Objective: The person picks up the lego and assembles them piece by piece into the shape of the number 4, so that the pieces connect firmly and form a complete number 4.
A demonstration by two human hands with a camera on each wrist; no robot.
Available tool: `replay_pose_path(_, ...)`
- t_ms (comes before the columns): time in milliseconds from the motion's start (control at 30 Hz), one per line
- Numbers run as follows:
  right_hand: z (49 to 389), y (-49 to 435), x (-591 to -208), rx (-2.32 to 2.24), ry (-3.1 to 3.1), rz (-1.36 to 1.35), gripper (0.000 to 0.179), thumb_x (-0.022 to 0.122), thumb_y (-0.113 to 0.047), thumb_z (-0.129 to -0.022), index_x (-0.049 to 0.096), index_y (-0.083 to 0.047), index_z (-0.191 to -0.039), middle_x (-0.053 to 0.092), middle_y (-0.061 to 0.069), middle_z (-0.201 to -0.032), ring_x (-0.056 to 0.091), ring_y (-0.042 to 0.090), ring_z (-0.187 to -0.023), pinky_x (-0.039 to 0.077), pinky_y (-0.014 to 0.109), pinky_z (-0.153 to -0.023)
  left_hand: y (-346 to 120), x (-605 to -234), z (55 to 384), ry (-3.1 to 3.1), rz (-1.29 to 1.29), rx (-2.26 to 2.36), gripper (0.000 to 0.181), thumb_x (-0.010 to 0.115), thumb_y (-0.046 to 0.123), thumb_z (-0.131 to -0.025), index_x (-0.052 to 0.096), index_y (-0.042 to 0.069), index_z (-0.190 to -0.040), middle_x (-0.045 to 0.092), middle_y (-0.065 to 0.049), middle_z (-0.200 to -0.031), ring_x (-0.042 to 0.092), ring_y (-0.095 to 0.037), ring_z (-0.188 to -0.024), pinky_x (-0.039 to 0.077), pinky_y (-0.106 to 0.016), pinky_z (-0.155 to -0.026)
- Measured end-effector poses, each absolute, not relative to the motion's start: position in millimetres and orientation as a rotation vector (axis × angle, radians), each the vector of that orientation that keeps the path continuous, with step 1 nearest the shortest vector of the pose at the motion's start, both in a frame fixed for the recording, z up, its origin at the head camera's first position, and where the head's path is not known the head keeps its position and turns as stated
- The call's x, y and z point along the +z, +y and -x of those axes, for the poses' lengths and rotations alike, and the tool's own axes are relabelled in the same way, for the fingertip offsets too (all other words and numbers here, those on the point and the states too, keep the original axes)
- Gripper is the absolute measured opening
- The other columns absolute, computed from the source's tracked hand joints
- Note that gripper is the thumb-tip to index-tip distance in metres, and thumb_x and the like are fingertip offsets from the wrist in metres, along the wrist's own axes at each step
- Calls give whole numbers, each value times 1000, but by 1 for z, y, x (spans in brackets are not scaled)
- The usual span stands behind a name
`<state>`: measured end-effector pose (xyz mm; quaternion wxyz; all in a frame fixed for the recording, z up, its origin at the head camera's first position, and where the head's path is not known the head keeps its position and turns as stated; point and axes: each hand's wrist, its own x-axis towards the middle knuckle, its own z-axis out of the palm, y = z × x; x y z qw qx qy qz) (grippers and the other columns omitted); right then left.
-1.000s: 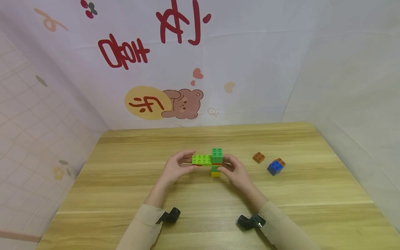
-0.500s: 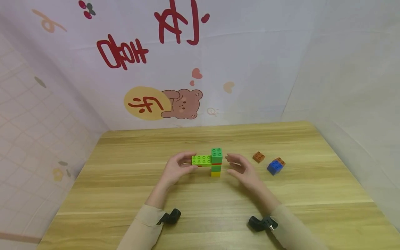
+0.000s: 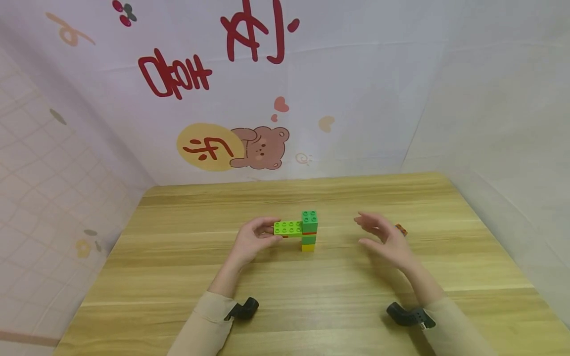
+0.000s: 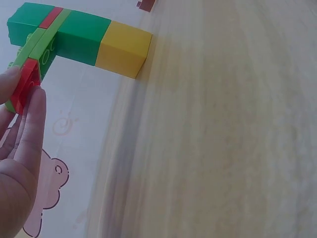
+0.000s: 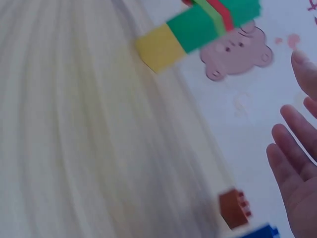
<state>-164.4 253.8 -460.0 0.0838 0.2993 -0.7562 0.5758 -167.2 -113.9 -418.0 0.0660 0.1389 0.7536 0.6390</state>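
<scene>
A toy brick structure [image 3: 309,222] stands upright on the table in the head view. In the left wrist view its column shows a yellow brick [image 4: 124,48] at the foot, a green brick [image 4: 81,37], a thin lime layer, a thin red one and another green brick [image 4: 29,24]. A lime arm [image 3: 287,228] sticks out to the left, with a red piece [image 4: 26,85] under its end. My left hand [image 3: 253,241] pinches that end between thumb and fingers. My right hand [image 3: 389,242] is in the air right of the column, fingers spread apart, holding nothing.
Right of the column lie loose bricks: a brown brick [image 5: 232,208] and a blue brick [image 5: 261,233] in the right wrist view. Another brown brick [image 3: 402,229] shows past my right hand, which hides the others in the head view. A printed cloth [image 3: 356,99] hangs behind the table [image 3: 285,291].
My right hand has let go of the column and moved right, over to the loose bricks. My left hand and the structure have stayed in place.
</scene>
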Motion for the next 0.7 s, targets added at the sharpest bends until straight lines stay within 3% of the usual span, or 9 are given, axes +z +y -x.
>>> replay_pose_path(233, 157, 288, -450, 1614, -2358, -821, 67, 69, 18, -82, 43, 7, -143, 56, 20, -132, 53, 13, -123, 43, 21, -102, -114, -417, 166, 2269, -409, 1927, 44, 75, -5, -84, 61, -8, -126, 65, -20, -109, 62, -27, -96, 54, -22, -76)
replay_pose_path(367, 154, 303, -446, 1569, -2436, -744, 66, 70, 14, -84, 45, 1, -144, 57, 21, -132, 53, 5, -121, 43, 19, -99, -114, -418, 166, 2258, -415, 1936, 44, 74, -6, -84, 61, -9, -126, 64, -20, -109, 62, -28, -96, 54, -22, -76)
replay_pose_path(700, 152, 331, -449, 1377, -2605, -687, 72, 78, 3, -82, 46, -4, -146, 57, 20, -133, 51, 5, -120, 39, 14, -98, -114, -420, 167, 2258, -374, 1941, 42, 75, -6, -84, 64, -5, -124, 66, -16, -104, 62, -26, -93, 54, -22, -75)
